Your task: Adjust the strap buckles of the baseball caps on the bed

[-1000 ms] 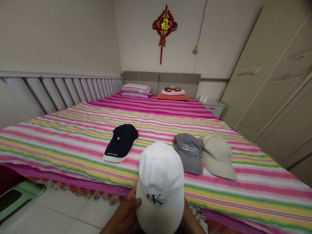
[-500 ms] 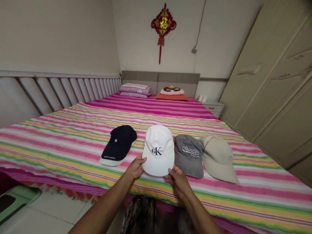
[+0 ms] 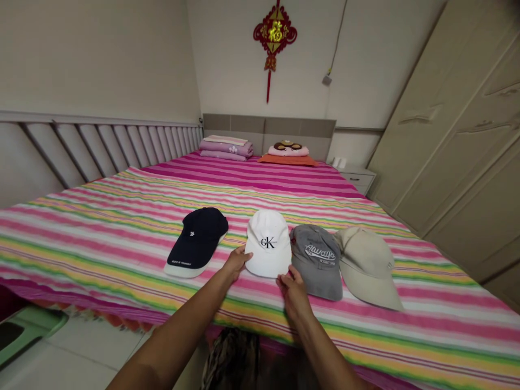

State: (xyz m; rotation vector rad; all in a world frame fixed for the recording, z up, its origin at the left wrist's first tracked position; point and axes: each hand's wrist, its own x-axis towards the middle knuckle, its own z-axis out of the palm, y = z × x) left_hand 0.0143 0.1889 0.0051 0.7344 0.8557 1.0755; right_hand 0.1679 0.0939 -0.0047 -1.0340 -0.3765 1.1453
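A white baseball cap (image 3: pixel 268 244) with black "CK" letters is pinched at its brim by both hands. My left hand (image 3: pixel 239 261) grips the left side of the brim, thumb on top. At the brim's lower right corner is my right hand (image 3: pixel 292 284), fingers closed on the edge. Left of the white cap lies a navy baseball cap (image 3: pixel 199 238) with a pale brim edge. Close on the right sits a grey cap (image 3: pixel 317 260) with "Always" lettering, and beside it a beige cap (image 3: pixel 369 265).
The caps are on a bed with a striped sheet (image 3: pixel 122 227). Folded purple bedding (image 3: pixel 225 149) and a pink and orange pile (image 3: pixel 288 154) lie by the headboard (image 3: pixel 300 130). A green stool (image 3: pixel 32 327) stands at lower left, a wardrobe (image 3: pixel 447 135) at right.
The white cap has moved slightly away from me and to the right, its brim lower toward the bed. Both hands have moved with it, still holding the brim.
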